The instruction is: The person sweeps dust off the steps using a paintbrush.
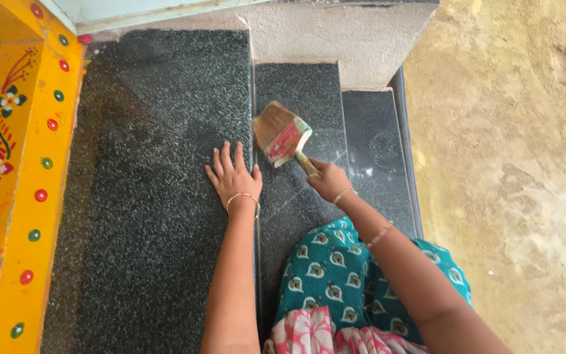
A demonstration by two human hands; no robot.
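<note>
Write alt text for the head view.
The right hand grips a flat paintbrush over the middle dark granite step, while the left hand lies flat on the upper step. A yellow painted door frame stands at left.

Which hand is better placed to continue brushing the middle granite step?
Probably the right hand: its fingers already grip the brush above the middle step. The left hand lies flat on the upper step, empty.

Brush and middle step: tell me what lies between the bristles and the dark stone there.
Nothing visible does. The right hand grips the brush by its handle, bristles over the middle step, whose stone is bare. The left hand lies flat on the upper step, beside the brush.
</note>
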